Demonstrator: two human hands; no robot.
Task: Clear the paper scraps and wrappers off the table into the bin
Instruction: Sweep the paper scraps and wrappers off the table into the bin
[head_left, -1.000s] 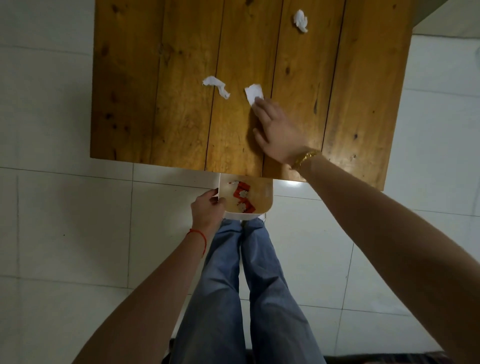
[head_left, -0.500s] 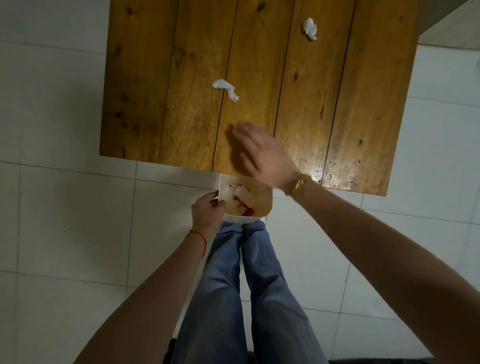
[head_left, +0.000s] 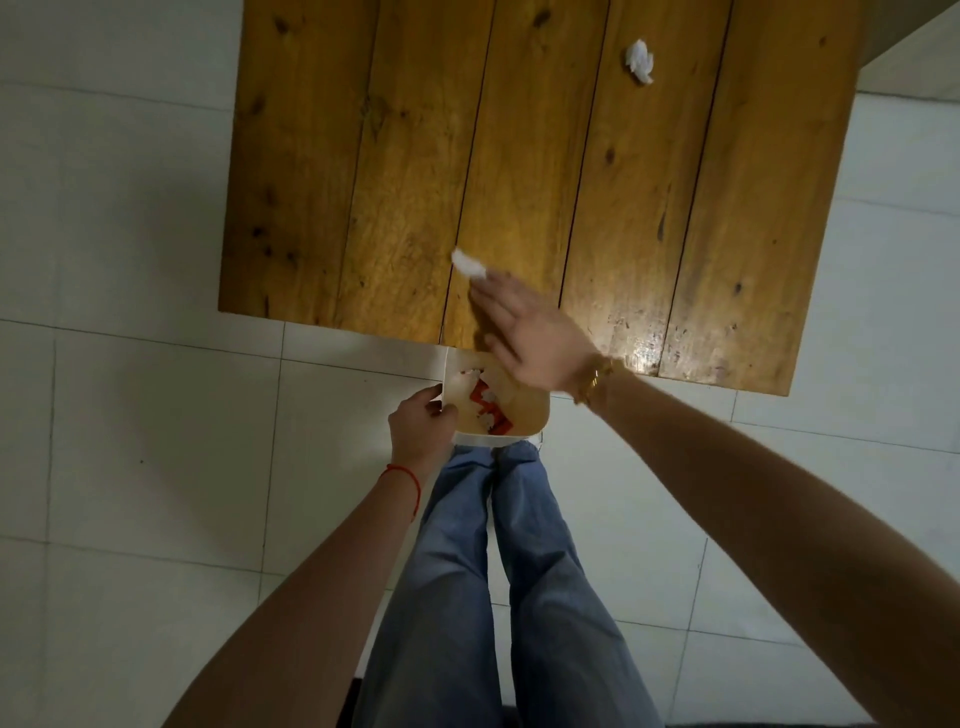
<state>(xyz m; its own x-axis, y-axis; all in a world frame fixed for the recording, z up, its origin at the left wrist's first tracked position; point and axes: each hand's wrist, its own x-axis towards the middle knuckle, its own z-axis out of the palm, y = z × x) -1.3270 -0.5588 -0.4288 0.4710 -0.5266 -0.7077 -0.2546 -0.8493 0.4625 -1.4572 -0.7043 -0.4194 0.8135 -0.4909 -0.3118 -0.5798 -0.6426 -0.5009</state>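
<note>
A wooden table (head_left: 519, 156) fills the top of the view. One white paper scrap (head_left: 466, 264) lies near its front edge, touching the fingertips of my right hand (head_left: 524, 332), which is flat with fingers spread. A second crumpled scrap (head_left: 639, 61) sits far back on the right. My left hand (head_left: 418, 431) grips the left rim of a small white bin (head_left: 535, 423) held just below the table's front edge. Red wrappers (head_left: 488, 410) and white scraps lie inside it. My right palm hides part of the bin.
White floor tiles (head_left: 130, 441) surround the table. My legs in blue jeans (head_left: 493, 571) stand right behind the bin. The table's front right area shows a bright glare.
The square scrap under my right hand was swept off the front edge toward the bin. The twisted scrap has since moved from mid-table to near the front edge, at my fingertips.
</note>
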